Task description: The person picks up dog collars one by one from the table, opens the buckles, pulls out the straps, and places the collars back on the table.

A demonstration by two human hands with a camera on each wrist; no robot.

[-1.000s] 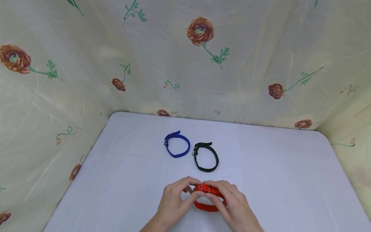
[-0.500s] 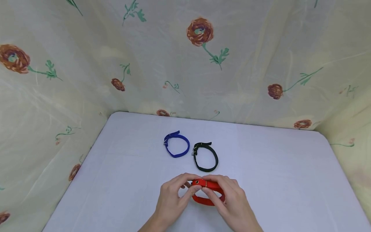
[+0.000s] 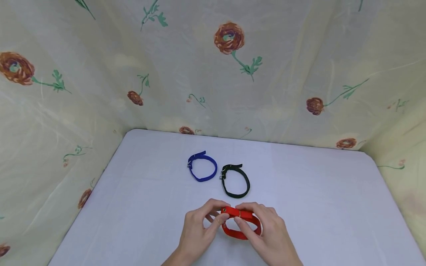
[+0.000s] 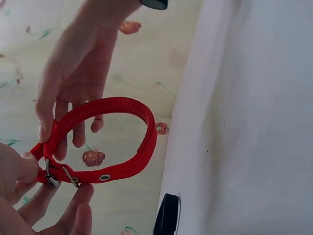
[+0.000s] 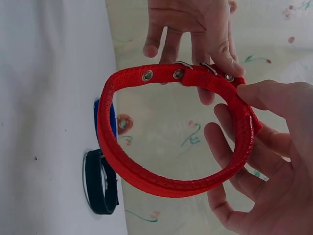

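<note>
Both hands hold a red buckled collar (image 3: 234, 234), closed into a loop, above the table. At its left end my left hand (image 3: 198, 229) pinches the strap between thumb and fingers, near the metal buckle (image 4: 72, 177). To the right, my right hand (image 3: 267, 229) pinches the overlapping strap with thumb and forefinger. Metal-rimmed holes (image 5: 147, 76) show along the band in the right wrist view. Beyond the hands, a black collar (image 3: 237, 195) and a blue collar (image 3: 203, 180) lie on the table, each buckled in a loop.
The white-covered table (image 3: 316, 199) extends to both sides of the hands. Floral-patterned curtain (image 3: 266, 92) hangs along its back and sides.
The hands have lifted the red collar slightly away from me, then lowered it a little. My right fingertips have moved rightward along the strap, apart from the left ones.
</note>
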